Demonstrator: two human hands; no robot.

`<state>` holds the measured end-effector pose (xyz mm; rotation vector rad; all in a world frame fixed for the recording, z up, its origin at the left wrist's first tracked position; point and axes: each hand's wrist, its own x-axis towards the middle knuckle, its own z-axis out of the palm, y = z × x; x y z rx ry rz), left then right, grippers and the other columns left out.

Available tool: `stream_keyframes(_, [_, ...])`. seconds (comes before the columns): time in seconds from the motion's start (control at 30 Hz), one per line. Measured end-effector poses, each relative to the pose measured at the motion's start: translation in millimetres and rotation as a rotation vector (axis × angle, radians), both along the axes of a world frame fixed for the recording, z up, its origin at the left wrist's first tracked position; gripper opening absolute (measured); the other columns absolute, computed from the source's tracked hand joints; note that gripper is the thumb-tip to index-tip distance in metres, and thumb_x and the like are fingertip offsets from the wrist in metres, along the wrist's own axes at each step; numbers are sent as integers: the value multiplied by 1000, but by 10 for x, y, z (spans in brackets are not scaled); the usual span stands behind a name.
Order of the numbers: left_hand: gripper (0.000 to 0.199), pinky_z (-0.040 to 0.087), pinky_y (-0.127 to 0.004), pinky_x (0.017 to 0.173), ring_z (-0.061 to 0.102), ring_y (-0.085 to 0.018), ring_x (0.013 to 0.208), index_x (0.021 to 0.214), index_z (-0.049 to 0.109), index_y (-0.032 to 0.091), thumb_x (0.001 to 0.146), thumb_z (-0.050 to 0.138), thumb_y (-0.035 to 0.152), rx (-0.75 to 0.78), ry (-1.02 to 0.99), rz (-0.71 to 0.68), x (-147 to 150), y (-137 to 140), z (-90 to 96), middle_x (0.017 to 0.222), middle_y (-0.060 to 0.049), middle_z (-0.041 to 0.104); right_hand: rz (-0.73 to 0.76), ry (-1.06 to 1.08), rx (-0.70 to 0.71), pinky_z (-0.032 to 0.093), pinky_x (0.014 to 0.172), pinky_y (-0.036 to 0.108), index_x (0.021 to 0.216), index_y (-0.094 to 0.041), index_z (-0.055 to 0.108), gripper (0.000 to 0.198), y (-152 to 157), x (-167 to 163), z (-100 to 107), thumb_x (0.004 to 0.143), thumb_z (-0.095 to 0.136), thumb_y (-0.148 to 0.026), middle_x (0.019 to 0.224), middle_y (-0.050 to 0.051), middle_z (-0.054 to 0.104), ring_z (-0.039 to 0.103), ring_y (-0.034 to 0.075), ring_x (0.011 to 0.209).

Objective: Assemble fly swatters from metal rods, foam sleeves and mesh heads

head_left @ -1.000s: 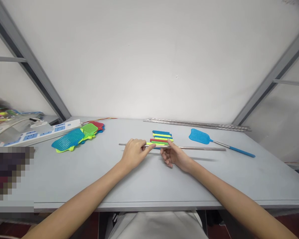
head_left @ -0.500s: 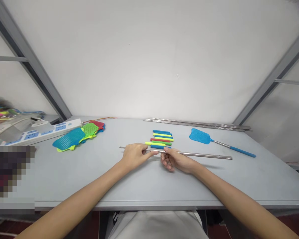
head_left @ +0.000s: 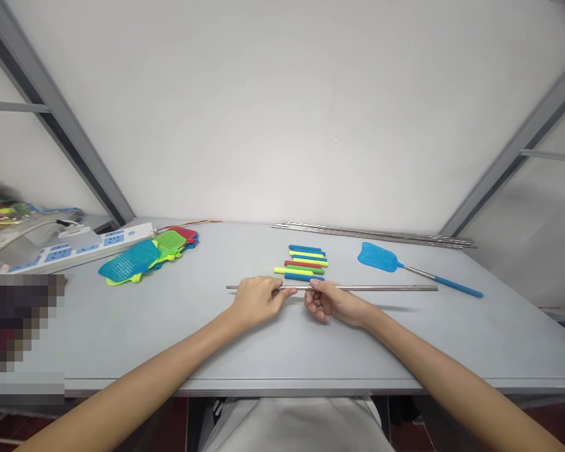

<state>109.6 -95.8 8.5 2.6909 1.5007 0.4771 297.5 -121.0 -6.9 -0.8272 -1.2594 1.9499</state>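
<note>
A long thin metal rod lies level across the middle of the grey table, held just above it. My left hand grips it near its left end. My right hand pinches it close by, a little to the right. Right behind the rod sits a small pile of coloured foam handle sleeves in blue, yellow, red and green.
A finished blue fly swatter lies at the right. Several spare metal rods rest along the back wall. A stack of coloured swatter heads and a white-blue power strip sit at the left.
Both hands have drawn the rod slightly nearer, in front of the sleeve pile, and levelled it; its right end rose a little.
</note>
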Motion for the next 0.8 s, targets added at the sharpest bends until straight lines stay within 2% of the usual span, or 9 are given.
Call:
stream_keyframes(0.37, [40, 20, -24, 47, 50, -14, 54, 58, 48, 18, 82, 27, 41, -3, 32, -71, 2, -52, -1, 55, -1, 53, 12, 14, 0, 29, 38, 17, 68, -11, 52, 37, -8, 1, -13, 78, 38, -44, 57, 1, 50, 44, 6, 44])
stream_keyframes(0.8, [36, 19, -24, 48, 47, -13, 54, 60, 45, 18, 83, 25, 38, 34, 33, -152, -10, -70, -21, 58, 0, 54, 42, 33, 34, 30, 39, 18, 69, -11, 52, 36, -46, -15, -38, 80, 36, -42, 58, 2, 49, 45, 7, 45])
